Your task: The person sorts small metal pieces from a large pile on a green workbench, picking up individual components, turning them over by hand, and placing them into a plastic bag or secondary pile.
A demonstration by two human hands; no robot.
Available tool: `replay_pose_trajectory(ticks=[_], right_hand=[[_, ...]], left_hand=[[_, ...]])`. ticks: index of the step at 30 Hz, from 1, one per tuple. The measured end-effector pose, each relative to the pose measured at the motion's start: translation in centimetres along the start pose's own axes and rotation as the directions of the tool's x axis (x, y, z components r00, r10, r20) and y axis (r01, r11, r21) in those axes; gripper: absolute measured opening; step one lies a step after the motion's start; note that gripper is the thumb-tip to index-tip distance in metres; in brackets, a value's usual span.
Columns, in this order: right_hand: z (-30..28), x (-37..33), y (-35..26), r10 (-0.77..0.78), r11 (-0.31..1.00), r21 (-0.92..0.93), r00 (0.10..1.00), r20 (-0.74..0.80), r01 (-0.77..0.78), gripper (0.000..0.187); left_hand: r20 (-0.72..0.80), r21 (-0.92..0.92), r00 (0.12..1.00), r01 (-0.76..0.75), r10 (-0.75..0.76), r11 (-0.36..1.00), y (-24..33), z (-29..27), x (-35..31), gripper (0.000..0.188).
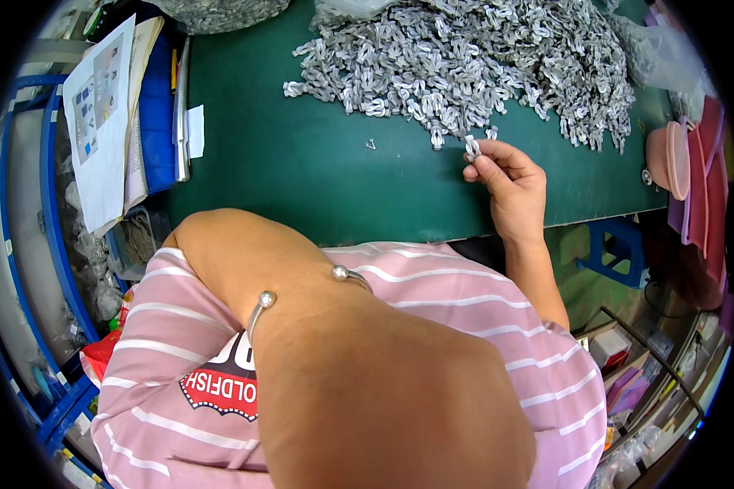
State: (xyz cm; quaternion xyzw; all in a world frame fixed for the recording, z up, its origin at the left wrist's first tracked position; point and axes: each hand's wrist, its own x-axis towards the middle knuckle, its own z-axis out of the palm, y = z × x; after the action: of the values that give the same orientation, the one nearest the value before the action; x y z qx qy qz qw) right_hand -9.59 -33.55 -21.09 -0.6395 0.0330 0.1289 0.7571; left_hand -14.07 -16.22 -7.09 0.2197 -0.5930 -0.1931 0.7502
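Between the thumb and index finger of my right hand is a small grey looped piece, pinched upright just above the table's near half. Beyond it spreads a big pile of like grey looped pieces, several of them loose along its near edge. My left hand is bent over my lap at the left, a silver open bangle round its wrist. Its fingers are hidden from sight, and it touches the pink striped cloth.
A green table bears the pile, with a tiny scrap lying on it. Papers and a blue folder stand at the left edge. Plastic bags flank the pile. A pink container is at the right; a blue stool stands below.
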Motion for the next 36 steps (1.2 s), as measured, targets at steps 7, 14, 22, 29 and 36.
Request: replay_pose_trajectory(ticks=[7, 14, 22, 29, 36], right_hand=[[-0.2, 0.1, 0.0, -0.125, 0.961, 0.261, 0.984, 0.123, 0.090, 0.011], [0.3, 0.0, -0.3, -0.250, 0.957, 0.173, 0.963, 0.098, 0.231, 0.010], [1.4, -0.4, -0.5, -0.421, 0.907, 0.031, 0.905, 0.066, 0.420, 0.036], [1.7, -0.9, -1.0, -0.484, 0.875, -0.022, 0.875, 0.018, 0.484, 0.027], [-1.5, 1.1, -2.6, -0.486, 0.807, -0.450, 0.863, -0.137, 0.383, 0.007]], left_hand=[[-0.343, 0.152, 0.872, 0.420, -0.351, 0.895, 2.5, -3.1, -1.3, 0.018], [-0.884, -0.329, 0.067, 0.612, -0.462, 0.719, -3.5, -7.3, -8.4, 0.015], [-0.816, -0.508, 0.003, 0.473, -0.578, 0.720, -5.2, -7.1, -9.1, 0.014], [-0.788, -0.554, -0.005, 0.439, -0.615, 0.707, -5.6, -7.1, -9.2, 0.019], [-0.727, -0.673, -0.016, 0.217, -0.686, 0.707, -5.3, -7.0, -9.5, 0.015]])
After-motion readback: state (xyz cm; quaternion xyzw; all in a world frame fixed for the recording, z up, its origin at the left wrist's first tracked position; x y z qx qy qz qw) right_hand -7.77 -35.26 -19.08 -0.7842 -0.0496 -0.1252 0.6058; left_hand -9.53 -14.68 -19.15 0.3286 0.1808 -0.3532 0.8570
